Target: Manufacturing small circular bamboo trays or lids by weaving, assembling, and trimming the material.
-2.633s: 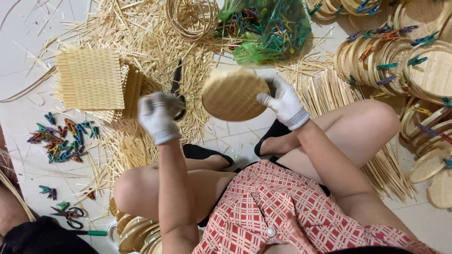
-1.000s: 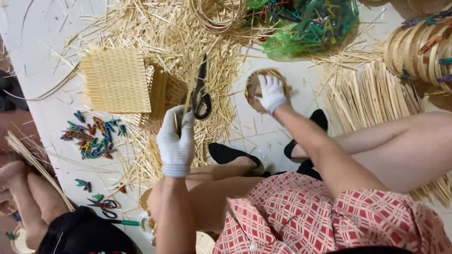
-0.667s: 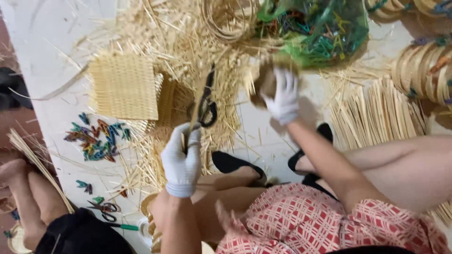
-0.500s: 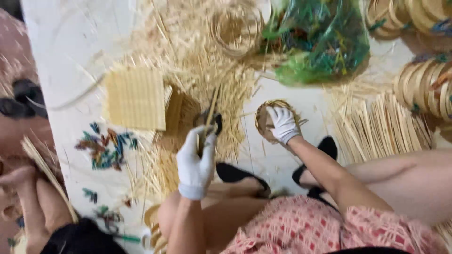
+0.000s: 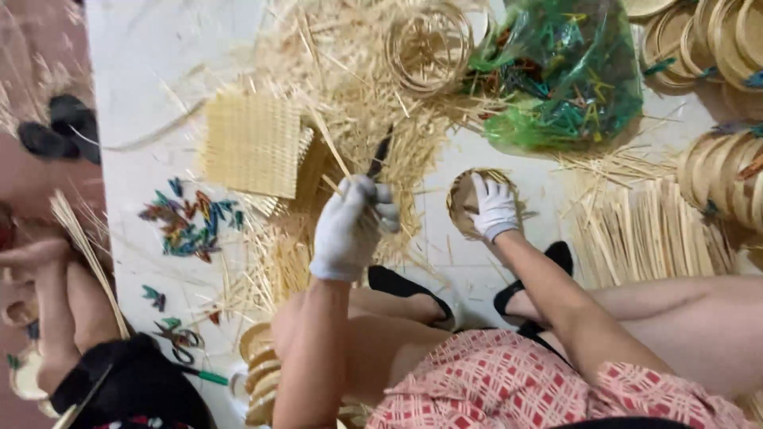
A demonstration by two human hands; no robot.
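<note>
Gripping a pair of dark-handled scissors [image 5: 380,159], your left hand [image 5: 350,226] in its white glove is clenched around the handles, the blades pointing up toward twelve o'clock over a heap of loose straw [image 5: 342,103]. Your right hand [image 5: 493,208], also gloved in white, presses flat with fingers spread onto a small round woven disc [image 5: 461,199] lying on the white floor [image 5: 143,79]; it rests on the disc rather than closing around it.

At nine o'clock from your left hand lies a square woven mat [image 5: 252,143], and farther out the same way a scatter of small coloured clips [image 5: 187,226]. At twelve o'clock sits a coil of bamboo rings [image 5: 429,48]. At one o'clock from your right hand is a green plastic bag [image 5: 572,79] stuffed with more coloured clips. At three o'clock a bundle of flat bamboo strips [image 5: 648,238] lies on the floor, with stacks of round woven lids [image 5: 715,40] beyond it at the edge.

Your black shoes [image 5: 409,290] sit just below both hands at six o'clock. At eight o'clock another person's arm [image 5: 75,310] holds thin straw strands.
</note>
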